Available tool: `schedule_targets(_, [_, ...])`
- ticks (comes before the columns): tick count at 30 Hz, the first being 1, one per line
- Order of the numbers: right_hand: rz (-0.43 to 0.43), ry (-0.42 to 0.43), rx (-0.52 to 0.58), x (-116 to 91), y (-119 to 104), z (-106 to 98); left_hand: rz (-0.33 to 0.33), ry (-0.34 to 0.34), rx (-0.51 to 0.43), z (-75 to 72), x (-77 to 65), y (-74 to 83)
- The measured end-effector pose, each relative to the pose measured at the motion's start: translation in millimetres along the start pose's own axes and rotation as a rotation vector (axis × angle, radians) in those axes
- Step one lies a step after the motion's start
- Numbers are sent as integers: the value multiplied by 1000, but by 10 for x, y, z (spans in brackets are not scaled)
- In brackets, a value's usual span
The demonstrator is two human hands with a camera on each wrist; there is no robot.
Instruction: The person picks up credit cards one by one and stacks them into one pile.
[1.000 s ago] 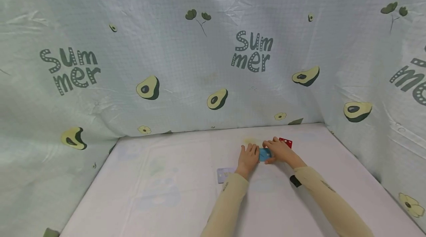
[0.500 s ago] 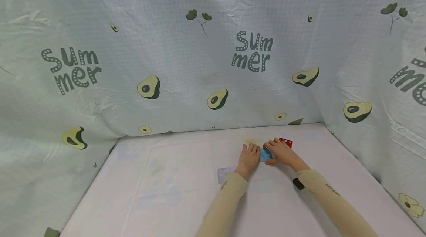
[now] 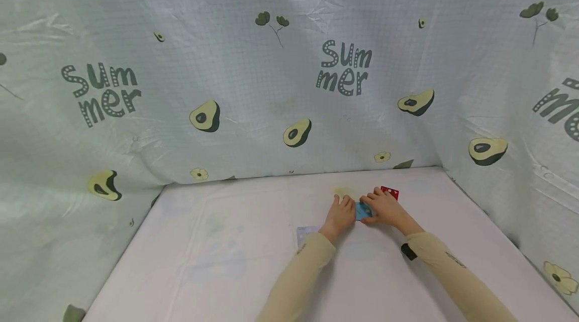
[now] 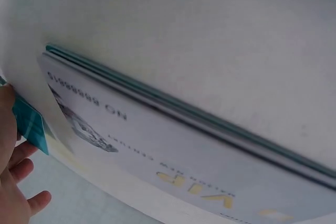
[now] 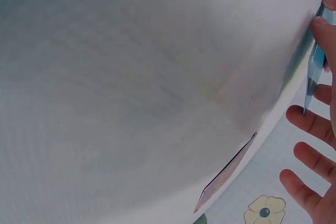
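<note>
A blue card (image 3: 363,211) is held between my two hands above the far part of the table. My left hand (image 3: 341,216) pinches its left end; in the left wrist view, thumb and fingers meet on the teal card (image 4: 32,129). Thumb and fingertips of my right hand (image 3: 383,207) grip the opposite end, and the right wrist view catches the card (image 5: 313,69) almost edge-on. Beside my left wrist lies a pale lilac card (image 3: 305,235), partly covered; up close it is the "VIP" card (image 4: 157,145) on top of a small stack.
A red card (image 3: 390,192) lies behind my right hand, partly hidden by it. A black wrist strap piece (image 3: 409,251) shows under the right sleeve. White printed sheeting (image 3: 253,151) rises behind the pale table (image 3: 212,272).
Both hands and the blue card have shifted very slightly right in the head view, which itself has moved a little. The left forearm has swung slightly outward. Both grips look the same.
</note>
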State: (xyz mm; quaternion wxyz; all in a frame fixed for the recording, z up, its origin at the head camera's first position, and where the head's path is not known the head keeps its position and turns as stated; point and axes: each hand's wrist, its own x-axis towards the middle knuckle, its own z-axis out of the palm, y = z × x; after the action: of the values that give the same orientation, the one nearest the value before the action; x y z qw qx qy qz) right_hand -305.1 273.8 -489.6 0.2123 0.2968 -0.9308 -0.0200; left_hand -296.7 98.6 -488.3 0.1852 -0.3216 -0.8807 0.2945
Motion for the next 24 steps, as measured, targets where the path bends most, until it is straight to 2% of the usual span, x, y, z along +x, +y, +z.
schedule_targets(3, [-4, 21, 6, -12, -3, -9, 1, 19, -6, -2, -10, -8])
schedule_targets(9, [-11, 63, 44, -58, -9, -10, 5, 109, -1, -2, -49, -14])
schedule_targets(15, [-28, 107, 42, -91, -27, -32, 26, 96, 7, -58, -91, -34])
schedule_targets(19, [-15, 95, 29, -100, -54, -75, 33, 104, -1, -76, -122, -49])
schedule_targets(24, [-16, 84, 21, -106, -89, -114, 34, 183, -9, -89, -183, -76])
